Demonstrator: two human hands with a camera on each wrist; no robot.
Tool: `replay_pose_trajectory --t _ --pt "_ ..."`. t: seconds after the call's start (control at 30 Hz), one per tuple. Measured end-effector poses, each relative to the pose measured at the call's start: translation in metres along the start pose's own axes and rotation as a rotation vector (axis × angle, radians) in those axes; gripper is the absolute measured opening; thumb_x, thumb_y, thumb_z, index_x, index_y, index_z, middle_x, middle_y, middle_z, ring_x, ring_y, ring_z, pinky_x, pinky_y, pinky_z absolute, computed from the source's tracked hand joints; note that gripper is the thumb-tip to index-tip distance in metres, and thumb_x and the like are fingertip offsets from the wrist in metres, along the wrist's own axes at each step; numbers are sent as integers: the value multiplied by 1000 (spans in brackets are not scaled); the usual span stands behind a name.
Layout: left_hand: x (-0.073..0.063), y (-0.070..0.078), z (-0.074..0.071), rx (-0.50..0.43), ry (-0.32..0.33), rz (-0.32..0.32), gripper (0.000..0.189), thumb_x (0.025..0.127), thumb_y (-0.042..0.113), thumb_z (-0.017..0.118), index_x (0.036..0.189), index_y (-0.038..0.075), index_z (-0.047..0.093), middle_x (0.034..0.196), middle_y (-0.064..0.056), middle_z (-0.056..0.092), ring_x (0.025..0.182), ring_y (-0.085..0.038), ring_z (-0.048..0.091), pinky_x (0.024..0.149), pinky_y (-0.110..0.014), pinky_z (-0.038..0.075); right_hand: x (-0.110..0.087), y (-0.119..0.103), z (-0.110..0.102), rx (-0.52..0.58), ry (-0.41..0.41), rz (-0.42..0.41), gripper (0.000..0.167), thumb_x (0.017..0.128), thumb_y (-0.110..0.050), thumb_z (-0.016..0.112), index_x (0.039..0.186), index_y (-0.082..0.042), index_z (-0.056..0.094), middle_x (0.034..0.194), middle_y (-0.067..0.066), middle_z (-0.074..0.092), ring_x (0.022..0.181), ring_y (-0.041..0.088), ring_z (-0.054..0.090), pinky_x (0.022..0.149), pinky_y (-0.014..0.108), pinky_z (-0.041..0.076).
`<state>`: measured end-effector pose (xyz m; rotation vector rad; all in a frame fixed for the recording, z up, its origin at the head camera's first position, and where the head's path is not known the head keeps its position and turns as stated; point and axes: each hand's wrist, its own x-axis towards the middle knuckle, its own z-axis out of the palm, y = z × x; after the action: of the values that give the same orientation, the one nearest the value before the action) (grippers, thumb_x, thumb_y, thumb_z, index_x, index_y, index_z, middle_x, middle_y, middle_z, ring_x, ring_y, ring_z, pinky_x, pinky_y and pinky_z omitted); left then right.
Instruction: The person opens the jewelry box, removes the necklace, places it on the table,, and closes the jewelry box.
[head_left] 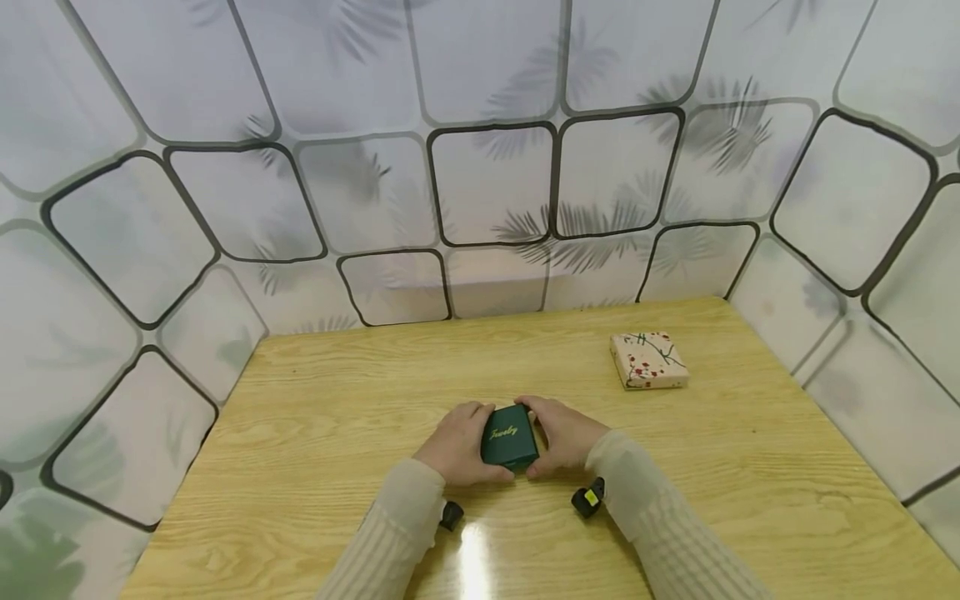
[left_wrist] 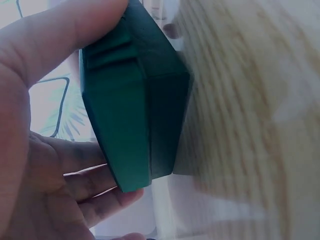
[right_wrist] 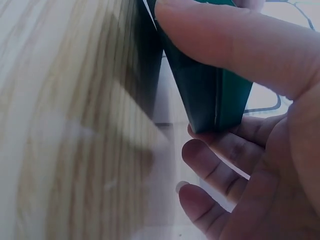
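A small dark green jewelry box (head_left: 510, 448), with gold "Jewelry" lettering on its lid, is between my two hands over the middle of the table. My left hand (head_left: 459, 447) grips its left side, thumb at the near edge and fingers toward the far corner. On the other side my right hand (head_left: 564, 435) holds it between thumb and fingertips. The lid seam of the jewelry box (right_wrist: 200, 95) shows in the right wrist view, where a gap separates its lower edge from the tabletop. The lid looks closed. Its contents are hidden.
A cream box with a red blossom and dark branch print (head_left: 649, 362) lies at the back right of the wooden table (head_left: 360, 400). Patterned curtains (head_left: 495, 183) hang along the back and both sides. Small black wrist cameras (head_left: 588, 498) sit beneath the sleeves.
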<state>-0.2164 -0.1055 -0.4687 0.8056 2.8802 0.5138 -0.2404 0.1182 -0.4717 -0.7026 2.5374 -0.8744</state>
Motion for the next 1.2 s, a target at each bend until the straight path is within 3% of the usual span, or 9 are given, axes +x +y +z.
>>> replay_pose_trajectory --t 0.43,0.77,1.2 --pt "0 0 -1 -70 -1 8 99 74 57 76 145 2 36 136 -11 46 122 -23 45 101 -40 41 1 -1 -1 -1 9 -73 116 66 -34 90 153 -5 19 146 11 38 118 25 48 99 44 41" --pt "-1 -3 -2 -119 6 34 97 76 58 74 145 2 35 135 -10 46 120 -22 45 100 -40 42 1 4 -2 13 2 -81 114 65 -36 90 152 -6 21 141 6 41 117 23 48 98 43 42" --pt "-1 -3 -2 -111 -4 28 100 76 57 75 148 3 32 139 -10 43 123 -24 44 100 -41 42 -2 3 -4 57 11 -102 95 69 -34 88 144 -7 36 130 4 47 111 22 48 93 42 43"
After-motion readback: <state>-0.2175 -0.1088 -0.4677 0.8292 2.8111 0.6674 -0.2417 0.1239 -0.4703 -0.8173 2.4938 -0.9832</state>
